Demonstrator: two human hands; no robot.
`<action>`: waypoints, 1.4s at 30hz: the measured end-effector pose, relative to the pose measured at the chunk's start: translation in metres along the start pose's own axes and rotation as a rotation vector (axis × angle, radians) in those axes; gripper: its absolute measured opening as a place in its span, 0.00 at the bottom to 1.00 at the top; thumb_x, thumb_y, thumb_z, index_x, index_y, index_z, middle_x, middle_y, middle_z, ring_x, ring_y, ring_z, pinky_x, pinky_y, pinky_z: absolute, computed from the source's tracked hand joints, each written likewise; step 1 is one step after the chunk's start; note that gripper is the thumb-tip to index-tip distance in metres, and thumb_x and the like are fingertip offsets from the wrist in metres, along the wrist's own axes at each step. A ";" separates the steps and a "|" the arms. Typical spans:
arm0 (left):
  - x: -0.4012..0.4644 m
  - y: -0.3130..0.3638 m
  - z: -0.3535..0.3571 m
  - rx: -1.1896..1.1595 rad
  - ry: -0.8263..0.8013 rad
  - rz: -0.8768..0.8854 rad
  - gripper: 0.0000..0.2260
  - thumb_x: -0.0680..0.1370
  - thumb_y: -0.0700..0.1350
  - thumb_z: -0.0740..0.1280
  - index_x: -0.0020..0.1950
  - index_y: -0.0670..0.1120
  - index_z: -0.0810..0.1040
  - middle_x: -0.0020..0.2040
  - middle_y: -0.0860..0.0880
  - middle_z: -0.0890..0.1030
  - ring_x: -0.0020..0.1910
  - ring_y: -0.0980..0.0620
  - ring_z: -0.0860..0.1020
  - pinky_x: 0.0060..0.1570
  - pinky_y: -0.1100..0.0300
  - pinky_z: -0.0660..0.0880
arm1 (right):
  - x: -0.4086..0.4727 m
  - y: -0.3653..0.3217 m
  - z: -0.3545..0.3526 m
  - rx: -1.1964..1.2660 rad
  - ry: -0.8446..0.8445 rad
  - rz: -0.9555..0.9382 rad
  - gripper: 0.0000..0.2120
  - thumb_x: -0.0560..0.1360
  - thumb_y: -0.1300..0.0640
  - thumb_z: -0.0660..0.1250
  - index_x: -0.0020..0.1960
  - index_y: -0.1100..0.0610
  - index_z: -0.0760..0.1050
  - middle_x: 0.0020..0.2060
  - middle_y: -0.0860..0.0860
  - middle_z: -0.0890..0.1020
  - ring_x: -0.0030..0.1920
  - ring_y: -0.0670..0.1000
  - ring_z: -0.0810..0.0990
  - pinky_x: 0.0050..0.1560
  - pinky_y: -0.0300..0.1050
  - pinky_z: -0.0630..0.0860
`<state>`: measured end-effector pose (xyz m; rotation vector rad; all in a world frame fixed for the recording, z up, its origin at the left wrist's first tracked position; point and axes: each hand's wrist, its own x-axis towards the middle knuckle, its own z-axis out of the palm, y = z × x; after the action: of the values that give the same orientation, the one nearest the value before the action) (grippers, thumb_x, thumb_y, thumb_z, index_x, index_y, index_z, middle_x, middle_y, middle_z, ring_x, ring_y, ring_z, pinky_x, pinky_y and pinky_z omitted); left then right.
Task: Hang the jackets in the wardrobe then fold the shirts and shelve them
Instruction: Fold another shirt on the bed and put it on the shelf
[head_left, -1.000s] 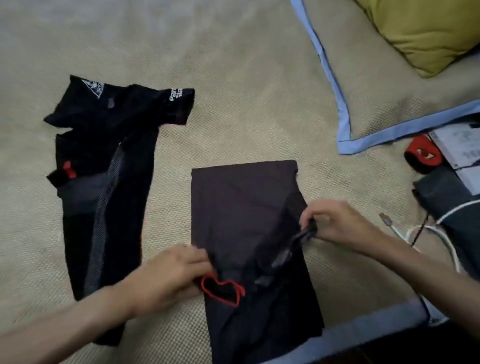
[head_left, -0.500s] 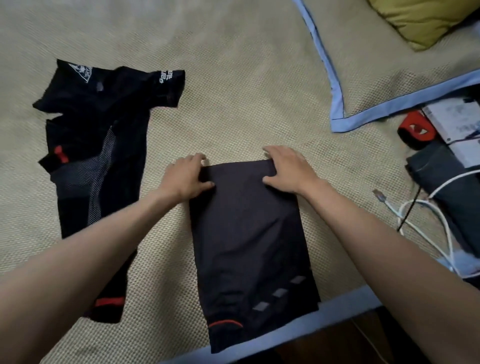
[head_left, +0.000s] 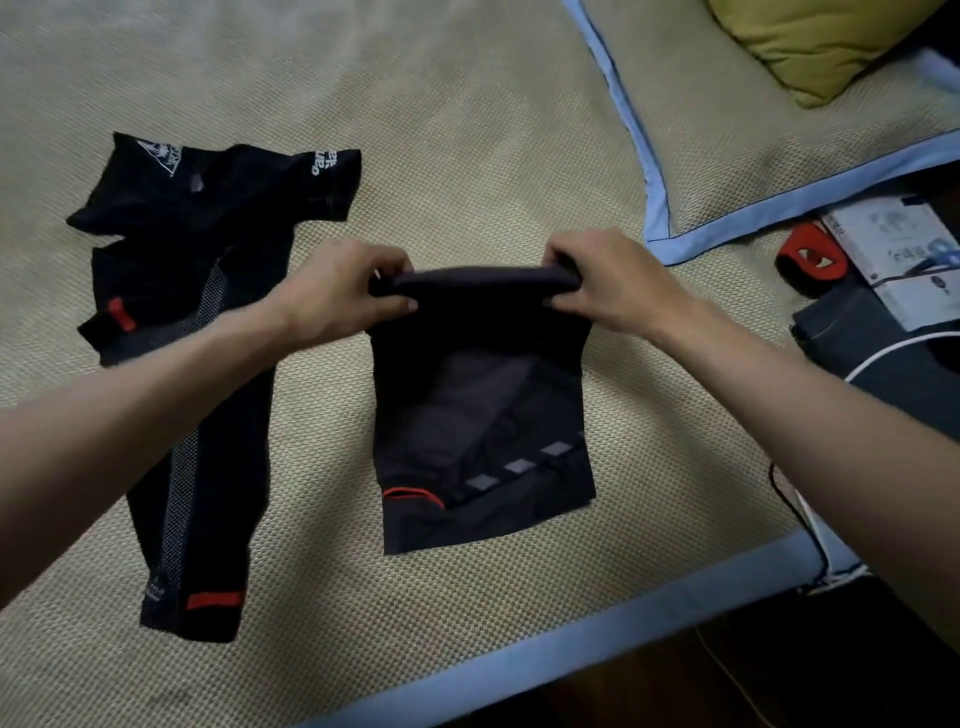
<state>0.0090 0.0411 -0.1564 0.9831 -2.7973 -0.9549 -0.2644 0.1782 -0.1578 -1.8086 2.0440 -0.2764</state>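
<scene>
Both hands pinch the dark shirt's (head_left: 480, 415) lifted far edge: left hand (head_left: 337, 296) gripping one corner, right hand (head_left: 608, 283) the other; below their grip it drapes onto the bed mat (head_left: 467, 130).

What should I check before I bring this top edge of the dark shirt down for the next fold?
1. Left hand grips the far left corner of the dark shirt: ok.
2. Right hand grips the far right corner: ok.
3. Lifted edge level between the hands: ok.
4. Near hem lies flat on the mat: ok.
5. Layers inside lie smooth: not ok, creases show.
6. Black jersey lies apart: ok.
</scene>
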 end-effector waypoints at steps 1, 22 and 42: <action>-0.017 0.006 0.002 0.003 -0.016 0.053 0.05 0.76 0.48 0.74 0.46 0.49 0.81 0.38 0.55 0.80 0.39 0.54 0.79 0.42 0.55 0.76 | -0.018 -0.003 -0.001 -0.035 0.012 -0.045 0.11 0.69 0.57 0.74 0.43 0.50 0.72 0.38 0.46 0.77 0.42 0.51 0.76 0.40 0.50 0.73; -0.093 0.021 0.240 0.248 0.111 -0.394 0.28 0.84 0.56 0.46 0.83 0.47 0.49 0.83 0.50 0.47 0.82 0.52 0.46 0.79 0.41 0.49 | -0.101 -0.059 0.216 -0.094 0.012 0.207 0.27 0.86 0.44 0.48 0.83 0.51 0.52 0.83 0.48 0.54 0.82 0.49 0.50 0.81 0.57 0.50; -0.109 0.040 0.122 -0.916 0.324 -0.896 0.05 0.78 0.43 0.72 0.50 0.44 0.77 0.49 0.41 0.84 0.53 0.38 0.82 0.55 0.45 0.78 | -0.148 -0.018 0.119 0.877 0.050 0.815 0.35 0.71 0.32 0.68 0.74 0.43 0.68 0.62 0.40 0.80 0.64 0.48 0.79 0.67 0.50 0.77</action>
<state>0.0471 0.1941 -0.2148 1.9036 -1.2773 -1.6698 -0.1858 0.3340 -0.2344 -0.4186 2.0143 -0.7965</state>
